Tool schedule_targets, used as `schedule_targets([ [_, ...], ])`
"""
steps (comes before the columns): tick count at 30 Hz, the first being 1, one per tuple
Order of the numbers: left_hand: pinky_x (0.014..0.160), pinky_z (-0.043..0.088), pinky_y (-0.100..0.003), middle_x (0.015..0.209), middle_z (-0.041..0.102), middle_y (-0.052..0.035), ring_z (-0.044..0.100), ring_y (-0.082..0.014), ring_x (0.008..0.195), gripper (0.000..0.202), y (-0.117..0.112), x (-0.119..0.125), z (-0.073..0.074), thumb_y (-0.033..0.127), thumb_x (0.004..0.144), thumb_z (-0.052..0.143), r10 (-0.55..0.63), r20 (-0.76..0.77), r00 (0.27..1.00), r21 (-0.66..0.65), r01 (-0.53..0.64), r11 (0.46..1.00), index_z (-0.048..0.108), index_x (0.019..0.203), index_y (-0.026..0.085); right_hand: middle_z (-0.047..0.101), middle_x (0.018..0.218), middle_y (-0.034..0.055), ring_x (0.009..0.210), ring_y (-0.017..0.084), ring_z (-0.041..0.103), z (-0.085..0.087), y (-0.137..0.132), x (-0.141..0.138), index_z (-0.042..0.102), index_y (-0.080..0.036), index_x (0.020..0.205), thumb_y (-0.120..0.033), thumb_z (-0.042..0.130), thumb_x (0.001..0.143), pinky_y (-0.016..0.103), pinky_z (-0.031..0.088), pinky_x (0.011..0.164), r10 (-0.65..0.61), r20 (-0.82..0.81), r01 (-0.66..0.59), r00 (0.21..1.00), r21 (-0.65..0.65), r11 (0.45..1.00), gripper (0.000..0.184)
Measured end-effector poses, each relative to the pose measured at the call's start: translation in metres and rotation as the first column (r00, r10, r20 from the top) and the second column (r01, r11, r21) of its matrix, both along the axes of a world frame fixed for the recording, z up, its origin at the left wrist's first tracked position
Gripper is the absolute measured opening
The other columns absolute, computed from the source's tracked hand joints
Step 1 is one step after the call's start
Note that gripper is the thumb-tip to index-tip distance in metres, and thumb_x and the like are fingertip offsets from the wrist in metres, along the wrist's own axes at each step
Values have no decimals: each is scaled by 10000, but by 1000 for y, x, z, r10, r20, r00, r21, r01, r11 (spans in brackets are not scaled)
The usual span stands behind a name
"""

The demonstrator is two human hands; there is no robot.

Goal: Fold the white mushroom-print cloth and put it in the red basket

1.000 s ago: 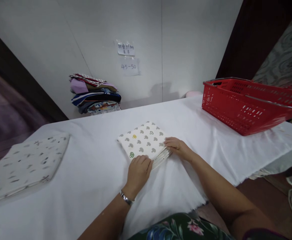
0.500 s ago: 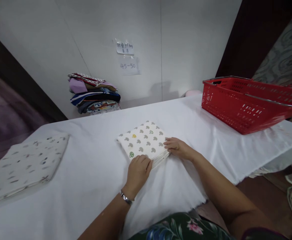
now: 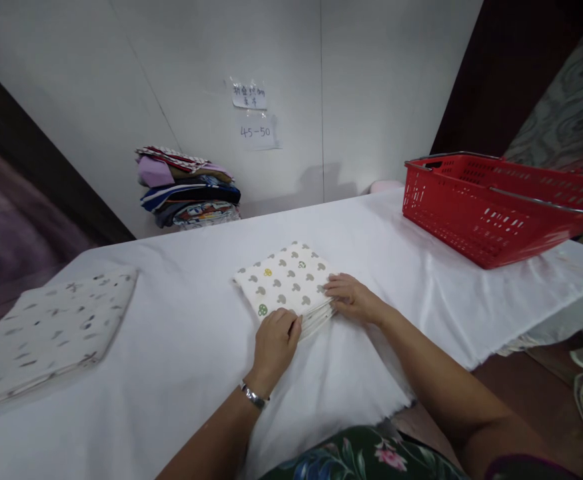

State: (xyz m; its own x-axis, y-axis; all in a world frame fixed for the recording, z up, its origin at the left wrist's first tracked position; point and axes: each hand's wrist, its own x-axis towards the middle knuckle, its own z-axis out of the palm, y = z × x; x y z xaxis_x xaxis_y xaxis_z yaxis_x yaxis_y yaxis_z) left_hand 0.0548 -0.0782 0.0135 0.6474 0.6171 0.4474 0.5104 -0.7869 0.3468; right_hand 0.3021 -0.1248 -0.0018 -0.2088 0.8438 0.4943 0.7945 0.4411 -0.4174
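Observation:
A folded white cloth with a mushroom print (image 3: 291,277) lies in the middle of the table, its several layers showing along the near edge. At its near left corner, my left hand (image 3: 275,340) is closed on the edge, fingers bent over the top and a metal watch band at the wrist. Across from it, my right hand (image 3: 354,298) grips the right corner, with fingers on top and the thumb by the layered edge. The undersides of both grips are hidden.
A larger folded white cloth with a scattered dark print (image 3: 56,327) lies at the left. On the right stands a red plastic basket (image 3: 471,213). Behind the white-covered table (image 3: 181,347), a stack of folded fabrics (image 3: 188,187) rests by the wall beneath paper signs (image 3: 257,131).
My right hand has shifted slightly left along the corner, and my left hand a little too. The layers at the near edge look slightly more spread.

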Motion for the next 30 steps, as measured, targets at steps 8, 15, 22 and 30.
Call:
schedule_targets([
  [8,670,373,-299,753,549,-25,479,-152,726,264,0,-1,0,261,926,383,-35,-80,996,69,41,997,526,718,182,662,1069,61,1131,221,525,2,1,0,661,-257,969,-283,514,889,452,401,966,-15,-34,19,999,126,992,169],
  [15,676,379,-317,789,565,-38,487,-165,742,249,-1,-3,-1,265,924,400,-66,-149,987,137,87,987,569,758,189,654,944,69,937,207,570,17,-6,-4,687,-251,875,-260,511,885,388,434,843,-24,89,19,996,57,998,177],
  [22,708,390,-335,871,584,-41,508,-188,796,140,-4,-4,1,285,884,481,-57,-155,986,121,76,990,595,931,218,646,927,62,878,192,568,20,-8,-4,700,-237,888,-174,552,836,347,446,791,-2,106,2,994,1,1000,169],
  [30,690,386,-330,817,564,-29,505,-188,766,115,-6,-1,9,233,874,475,-30,-265,964,128,66,990,583,841,213,639,940,43,880,190,561,16,-7,-3,688,-225,936,-155,538,824,354,441,818,-5,142,8,990,-22,1000,200],
])
